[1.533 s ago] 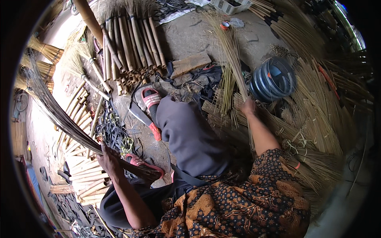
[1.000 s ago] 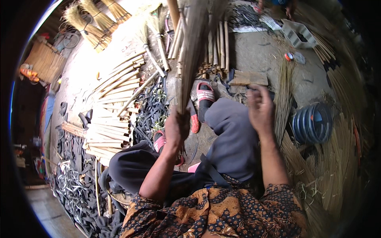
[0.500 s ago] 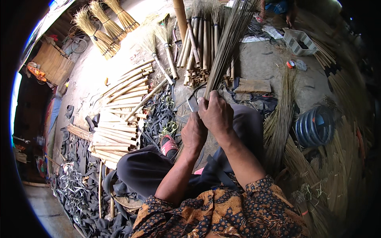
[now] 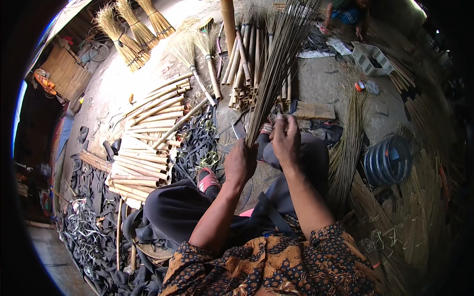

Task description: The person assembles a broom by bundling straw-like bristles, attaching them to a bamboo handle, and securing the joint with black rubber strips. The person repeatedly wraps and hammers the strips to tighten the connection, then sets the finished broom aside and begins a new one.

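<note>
A long bundle of thin, stiff broom stalks [image 4: 276, 74] slants up and to the right from my left hand [image 4: 240, 162]. That hand is closed round its lower end. A short, pale knife blade [image 4: 239, 129] sticks up just left of the stalks, right above my left fist; its handle is hidden. Just right of the bundle, apart from it, my right hand [image 4: 286, 143] is raised with its fingers curled together. Whatever they pinch, if anything, is too small to make out. Below, my knees are spread, with a sandalled foot [image 4: 209, 181] between dark strips and my left leg.
Cut bamboo tubes [image 4: 148, 163] lie on the left beside tangled black strips [image 4: 197, 143]. Bamboo-handled brooms [image 4: 247, 59] lean at a post [image 4: 227, 24]. To the right are loose stalks [image 4: 348, 163], a coiled clear roll [image 4: 387, 160], a wooden block [image 4: 314, 110] and a white crate [image 4: 371, 59]. Another person crouches far right.
My right hand has let go of the bundle and moved right, its fingers now raised. The stalks have fanned slightly and shifted, while my left hand keeps its hold.
</note>
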The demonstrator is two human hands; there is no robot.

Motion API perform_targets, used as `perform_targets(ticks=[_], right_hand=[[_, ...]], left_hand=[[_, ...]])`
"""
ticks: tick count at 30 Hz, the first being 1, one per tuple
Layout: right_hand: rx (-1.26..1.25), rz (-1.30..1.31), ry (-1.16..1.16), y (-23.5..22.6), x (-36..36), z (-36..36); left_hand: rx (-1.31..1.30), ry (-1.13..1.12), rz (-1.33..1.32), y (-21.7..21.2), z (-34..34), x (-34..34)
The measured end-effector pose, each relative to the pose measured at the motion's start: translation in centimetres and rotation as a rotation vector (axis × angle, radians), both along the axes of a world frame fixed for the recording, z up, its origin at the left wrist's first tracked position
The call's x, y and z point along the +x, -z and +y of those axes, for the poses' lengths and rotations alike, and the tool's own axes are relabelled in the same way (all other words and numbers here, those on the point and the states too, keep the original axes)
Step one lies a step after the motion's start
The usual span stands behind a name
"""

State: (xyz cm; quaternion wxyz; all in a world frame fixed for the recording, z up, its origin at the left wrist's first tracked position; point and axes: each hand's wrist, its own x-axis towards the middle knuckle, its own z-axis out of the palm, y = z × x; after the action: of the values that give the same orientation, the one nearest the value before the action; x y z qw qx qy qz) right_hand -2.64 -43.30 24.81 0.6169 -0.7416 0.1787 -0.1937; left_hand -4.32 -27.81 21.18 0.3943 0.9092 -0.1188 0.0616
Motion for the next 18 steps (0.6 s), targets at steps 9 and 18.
perform_targets(ticks=[9,18], right_hand=[[1.346,-0.304,-0.979,-0.2,2.7,-1.5],[1.029,-0.205,-0.539,-0.8,1.1,-0.8]], left_hand=[[-0.922,0.57,0.891,-3.6,2.0,-1.0],[-0.937,0.628,0.901,-4.2,2.7,-0.8]])
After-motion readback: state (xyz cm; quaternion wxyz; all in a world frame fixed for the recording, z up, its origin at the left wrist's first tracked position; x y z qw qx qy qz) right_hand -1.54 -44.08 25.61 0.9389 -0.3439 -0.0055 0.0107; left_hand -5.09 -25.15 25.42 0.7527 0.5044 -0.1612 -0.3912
